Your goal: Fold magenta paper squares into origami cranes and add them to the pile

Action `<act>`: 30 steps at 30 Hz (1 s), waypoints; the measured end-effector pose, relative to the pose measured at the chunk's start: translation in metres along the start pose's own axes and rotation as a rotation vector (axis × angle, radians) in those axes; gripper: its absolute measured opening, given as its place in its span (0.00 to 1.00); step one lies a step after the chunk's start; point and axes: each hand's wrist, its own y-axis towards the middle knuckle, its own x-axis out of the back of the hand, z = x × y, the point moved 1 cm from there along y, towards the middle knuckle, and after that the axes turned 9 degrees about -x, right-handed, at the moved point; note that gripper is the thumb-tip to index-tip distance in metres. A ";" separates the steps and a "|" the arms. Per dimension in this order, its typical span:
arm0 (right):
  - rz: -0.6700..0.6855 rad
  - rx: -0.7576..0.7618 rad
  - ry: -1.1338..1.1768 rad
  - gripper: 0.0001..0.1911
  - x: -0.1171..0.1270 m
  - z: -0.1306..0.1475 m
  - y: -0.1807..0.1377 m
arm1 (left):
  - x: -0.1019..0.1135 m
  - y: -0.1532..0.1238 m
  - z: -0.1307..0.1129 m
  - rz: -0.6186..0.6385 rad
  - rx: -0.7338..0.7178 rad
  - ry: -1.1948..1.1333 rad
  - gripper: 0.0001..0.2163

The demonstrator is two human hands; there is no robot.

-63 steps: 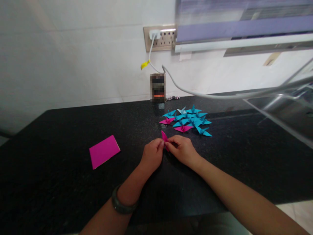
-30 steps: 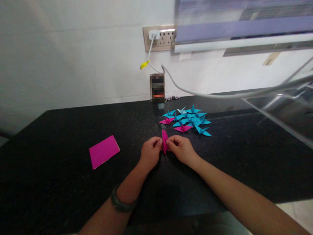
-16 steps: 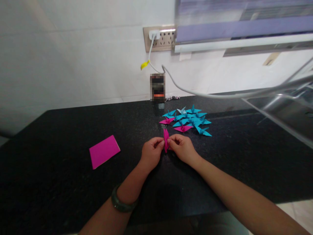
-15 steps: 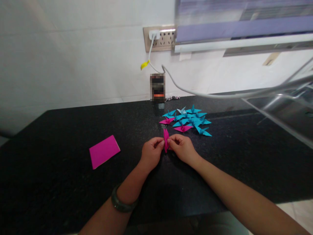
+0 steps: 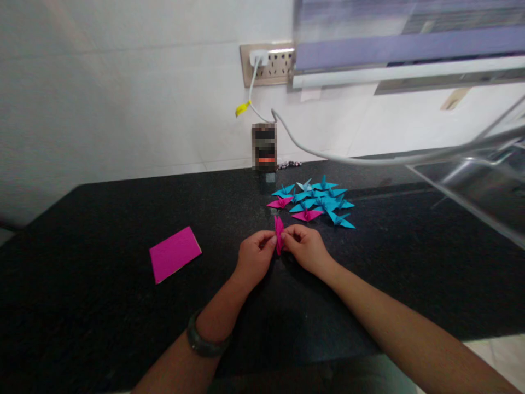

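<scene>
Between my two hands a narrow pink folded paper stands on end, its upper tip split into points. My left hand pinches it from the left with thumb and fingers. From the right, my right hand grips the same piece, fingers curled. Just beyond it lies a group of folded paper cranes: several blue cranes, a pale one, and a pink crane in front with a second pink crane at the left.
A pink stack of square paper lies on the black countertop to the left. A blurred-out phone-like object leans on the wall. A white cable runs from the socket toward the sink at right.
</scene>
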 end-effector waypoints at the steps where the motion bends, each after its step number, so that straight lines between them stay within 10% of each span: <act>1: -0.003 0.008 -0.014 0.10 0.000 0.000 0.000 | 0.000 0.000 0.000 0.000 -0.002 0.010 0.09; 30: 0.021 0.098 -0.088 0.09 0.002 0.004 0.000 | 0.001 -0.001 -0.001 -0.029 -0.063 0.069 0.07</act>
